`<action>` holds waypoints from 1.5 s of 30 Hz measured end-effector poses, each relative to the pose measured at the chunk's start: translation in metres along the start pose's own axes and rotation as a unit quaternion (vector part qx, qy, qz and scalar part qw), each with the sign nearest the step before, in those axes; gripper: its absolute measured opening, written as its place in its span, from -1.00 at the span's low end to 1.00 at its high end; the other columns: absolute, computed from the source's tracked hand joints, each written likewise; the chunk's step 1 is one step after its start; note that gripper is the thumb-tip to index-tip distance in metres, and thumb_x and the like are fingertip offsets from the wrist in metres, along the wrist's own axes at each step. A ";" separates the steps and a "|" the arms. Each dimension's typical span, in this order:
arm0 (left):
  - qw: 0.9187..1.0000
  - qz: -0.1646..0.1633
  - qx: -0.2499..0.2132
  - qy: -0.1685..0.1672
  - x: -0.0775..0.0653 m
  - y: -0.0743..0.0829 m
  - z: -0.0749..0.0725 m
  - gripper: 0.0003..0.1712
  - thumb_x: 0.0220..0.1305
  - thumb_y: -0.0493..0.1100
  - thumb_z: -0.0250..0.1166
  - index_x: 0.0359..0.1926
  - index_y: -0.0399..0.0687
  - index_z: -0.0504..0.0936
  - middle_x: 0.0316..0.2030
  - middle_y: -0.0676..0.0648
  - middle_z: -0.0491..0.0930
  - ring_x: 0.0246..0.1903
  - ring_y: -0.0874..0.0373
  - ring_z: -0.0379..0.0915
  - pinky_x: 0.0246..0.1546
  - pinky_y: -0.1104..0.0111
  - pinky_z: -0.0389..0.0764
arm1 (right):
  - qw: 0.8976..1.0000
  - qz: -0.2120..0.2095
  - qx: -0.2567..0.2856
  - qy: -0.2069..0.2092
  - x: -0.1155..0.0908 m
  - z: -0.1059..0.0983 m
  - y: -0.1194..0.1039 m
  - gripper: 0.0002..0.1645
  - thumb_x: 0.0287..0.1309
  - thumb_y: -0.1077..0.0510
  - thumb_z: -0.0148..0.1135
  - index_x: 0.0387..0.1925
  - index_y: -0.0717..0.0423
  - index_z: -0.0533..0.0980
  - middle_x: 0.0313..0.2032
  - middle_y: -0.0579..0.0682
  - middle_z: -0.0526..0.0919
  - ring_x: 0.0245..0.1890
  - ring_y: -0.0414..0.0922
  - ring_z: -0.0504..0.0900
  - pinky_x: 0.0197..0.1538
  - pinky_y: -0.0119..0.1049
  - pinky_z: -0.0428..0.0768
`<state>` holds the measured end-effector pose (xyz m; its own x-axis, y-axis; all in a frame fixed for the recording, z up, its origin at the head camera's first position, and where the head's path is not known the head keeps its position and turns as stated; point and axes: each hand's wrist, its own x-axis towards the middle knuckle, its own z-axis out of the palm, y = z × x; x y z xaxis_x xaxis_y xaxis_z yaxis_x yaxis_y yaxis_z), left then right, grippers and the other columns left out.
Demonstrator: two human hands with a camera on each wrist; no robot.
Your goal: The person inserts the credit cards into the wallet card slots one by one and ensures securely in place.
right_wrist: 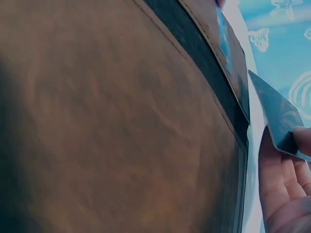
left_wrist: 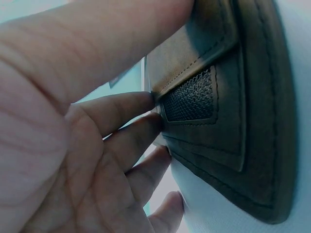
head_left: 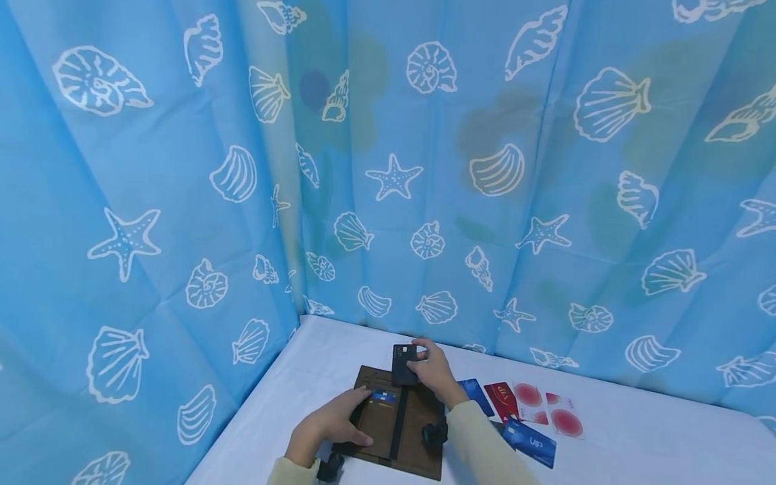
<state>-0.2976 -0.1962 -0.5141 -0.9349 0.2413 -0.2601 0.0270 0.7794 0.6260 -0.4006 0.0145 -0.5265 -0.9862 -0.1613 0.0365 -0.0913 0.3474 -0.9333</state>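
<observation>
A brown wallet (head_left: 418, 438) lies spread on the white table, a dark band running down its middle. Over its far edge my right hand (head_left: 433, 367) pinches a black card (head_left: 401, 360) with a chip and gold lettering. The right wrist view shows the thumb on one face of this card (right_wrist: 279, 114) and fingers behind it. My left hand (head_left: 332, 421) rests on the wallet's left half, thumb and index finger spread. In the left wrist view its fingertips touch the wallet (left_wrist: 262, 121) near a dark mesh patch (left_wrist: 192, 97). A blue card (head_left: 383, 396) shows in a wallet pocket.
Right of the wallet lie a blue card (head_left: 475, 397), a red VIP card (head_left: 502, 401), another blue card (head_left: 532, 442) and white cards with red circles (head_left: 566, 422). Blue curtains with shells (head_left: 436, 306) stand behind and to the left of the table (head_left: 339, 337).
</observation>
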 end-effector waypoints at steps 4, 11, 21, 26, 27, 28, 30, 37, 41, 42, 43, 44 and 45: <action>1.000 0.006 0.003 0.000 0.001 0.000 0.000 -0.02 -0.03 -0.07 0.58 0.40 -0.14 0.33 0.44 -0.27 0.25 0.43 -0.27 0.13 0.41 -0.21 0.23 | 1.000 -0.002 0.018 -0.017 0.000 0.007 -0.001 -0.51 0.26 0.35 0.19 0.22 0.24 0.40 -0.16 0.22 0.59 -0.24 -0.01 0.66 -0.19 -0.12 0.78; 1.000 0.014 0.006 -0.004 0.000 0.003 0.002 -0.01 -0.01 -0.04 0.57 0.41 -0.15 0.32 0.43 -0.28 0.25 0.43 -0.26 0.15 0.41 -0.19 0.25 | 0.999 -0.004 0.035 -0.024 -0.002 0.015 0.000 -0.60 0.27 0.36 0.19 0.12 0.26 0.39 -0.19 0.21 0.60 -0.25 -0.02 0.67 -0.16 -0.10 0.78; 0.999 0.034 0.003 0.005 0.003 -0.005 0.004 0.04 -0.09 0.03 0.60 0.40 -0.13 0.34 0.42 -0.26 0.28 0.41 -0.26 0.17 0.40 -0.19 0.27 | 0.999 -0.028 -0.028 0.002 0.000 0.016 0.007 -0.62 0.25 0.31 0.26 0.09 0.18 0.45 -0.26 0.12 0.57 -0.39 -0.12 0.63 -0.32 -0.27 0.75; 0.999 0.041 0.005 0.002 0.005 -0.011 0.005 0.05 -0.09 0.04 0.60 0.40 -0.16 0.33 0.43 -0.27 0.26 0.41 -0.27 0.17 0.40 -0.17 0.27 | 0.996 -0.057 -0.076 -0.005 -0.003 0.018 0.012 -0.61 0.24 0.31 0.27 0.10 0.19 0.47 -0.32 0.07 0.56 -0.45 -0.15 0.56 -0.39 -0.29 0.68; 0.999 0.042 0.004 0.001 0.004 -0.010 0.005 0.04 -0.08 0.02 0.60 0.40 -0.18 0.33 0.43 -0.29 0.26 0.41 -0.28 0.17 0.40 -0.18 0.27 | 0.995 -0.060 -0.082 -0.006 -0.003 0.018 0.012 -0.61 0.24 0.30 0.27 0.10 0.18 0.47 -0.32 0.07 0.56 -0.46 -0.15 0.56 -0.39 -0.29 0.66; 0.999 0.042 0.001 -0.001 0.004 -0.009 0.004 0.03 -0.07 0.00 0.60 0.40 -0.20 0.33 0.42 -0.30 0.26 0.41 -0.29 0.17 0.40 -0.18 0.27 | 0.994 -0.062 -0.084 -0.007 -0.004 0.019 0.012 -0.61 0.24 0.30 0.27 0.10 0.19 0.47 -0.33 0.07 0.56 -0.46 -0.14 0.55 -0.39 -0.28 0.65; 0.999 0.038 0.003 -0.003 0.002 -0.008 0.003 0.03 -0.05 -0.01 0.59 0.41 -0.18 0.32 0.43 -0.29 0.25 0.42 -0.28 0.15 0.41 -0.17 0.25 | 0.994 -0.064 -0.087 -0.007 -0.004 0.019 0.012 -0.61 0.24 0.30 0.26 0.10 0.20 0.46 -0.33 0.07 0.55 -0.46 -0.14 0.55 -0.39 -0.27 0.65; 0.999 0.036 -0.005 0.000 -0.004 -0.001 0.001 -0.01 -0.03 -0.08 0.59 0.39 -0.22 0.33 0.43 -0.30 0.25 0.42 -0.29 0.16 0.41 -0.19 0.24 | 0.995 -0.054 -0.078 0.009 -0.002 0.019 0.011 -0.60 0.24 0.31 0.27 0.10 0.23 0.44 -0.31 0.08 0.52 -0.46 -0.16 0.58 -0.37 -0.29 0.73; 0.999 0.032 -0.001 0.000 -0.004 -0.001 0.000 -0.01 -0.02 -0.07 0.58 0.41 -0.20 0.32 0.44 -0.29 0.25 0.42 -0.27 0.15 0.42 -0.18 0.24 | 0.993 -0.060 -0.099 0.008 -0.003 0.021 0.008 -0.59 0.22 0.30 0.30 0.09 0.21 0.44 -0.33 0.05 0.52 -0.48 -0.17 0.55 -0.41 -0.31 0.67; 1.000 0.032 -0.001 0.000 -0.004 -0.001 0.000 -0.01 -0.01 -0.07 0.57 0.41 -0.19 0.31 0.44 -0.29 0.24 0.43 -0.27 0.15 0.42 -0.18 0.23 | 0.992 -0.061 -0.108 0.007 -0.003 0.021 0.007 -0.59 0.22 0.28 0.31 0.08 0.20 0.44 -0.35 0.03 0.52 -0.48 -0.17 0.53 -0.42 -0.33 0.63; 0.999 0.032 0.002 0.001 -0.004 -0.001 -0.001 -0.01 -0.02 -0.07 0.57 0.41 -0.19 0.31 0.44 -0.29 0.24 0.43 -0.27 0.15 0.42 -0.18 0.23 | 0.991 -0.061 -0.116 0.006 -0.003 0.021 0.005 -0.59 0.22 0.27 0.32 0.08 0.18 0.45 -0.36 0.02 0.52 -0.48 -0.16 0.52 -0.43 -0.33 0.59; 0.999 0.033 0.004 0.002 -0.004 -0.001 -0.001 -0.01 -0.02 -0.07 0.57 0.41 -0.19 0.31 0.44 -0.29 0.24 0.43 -0.27 0.14 0.42 -0.18 0.23 | 0.991 -0.064 -0.121 0.004 -0.003 0.022 0.004 -0.59 0.21 0.26 0.33 0.07 0.18 0.45 -0.38 0.01 0.51 -0.49 -0.15 0.50 -0.43 -0.33 0.56; 0.999 0.036 0.001 0.004 -0.004 -0.001 -0.002 -0.01 -0.02 -0.08 0.58 0.40 -0.21 0.32 0.44 -0.30 0.24 0.42 -0.28 0.15 0.41 -0.19 0.23 | 0.990 -0.065 -0.126 0.003 -0.003 0.022 0.004 -0.59 0.21 0.25 0.33 0.07 0.18 0.45 -0.39 0.01 0.51 -0.49 -0.15 0.48 -0.44 -0.33 0.53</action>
<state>-0.2942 -0.1991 -0.5124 -0.9333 0.2925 -0.2081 0.0953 0.7608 0.6419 -0.3953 -0.0042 -0.5379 -0.9645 -0.2149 0.1534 -0.2487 0.5441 -0.8013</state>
